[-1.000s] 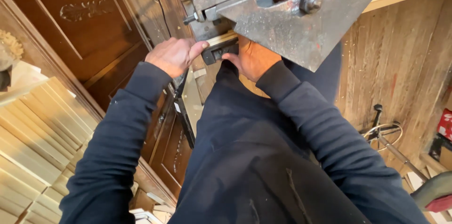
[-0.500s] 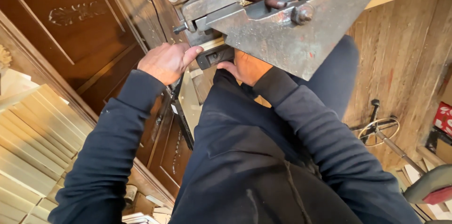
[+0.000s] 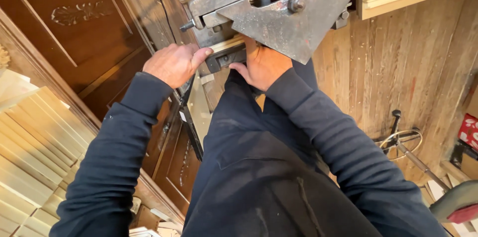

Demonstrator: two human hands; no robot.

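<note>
Looking down past the dark navy sweatshirt and trousers, both sleeved arms stretch forward to a heavy grey steel machine plate (image 3: pixel 294 27) with bolts and a slanted edge. The left hand (image 3: pixel 174 63) is curled into a loose fist against the machine's near edge, its thumb pressing the small black block (image 3: pixel 226 59) fixed under the plate; whether it grips anything inside the fist cannot be told. The right hand (image 3: pixel 263 65) reaches up beneath the plate, fingers wrapped around the pale strip of moulded wood (image 3: pixel 230 43) that lies in the machine's slot, just above the black block. That strip looks light and stiff, dry and easy to mark at its thin profiled edges, so it is best held by its flat faces close to the slot. Most of its length is hidden by the steel plate, and the right fingertips vanish there too. Farther left stand stacked pale wooden mouldings (image 3: pixel 30 137) and a dark carved wooden door panel (image 3: pixel 74 27)
</note>
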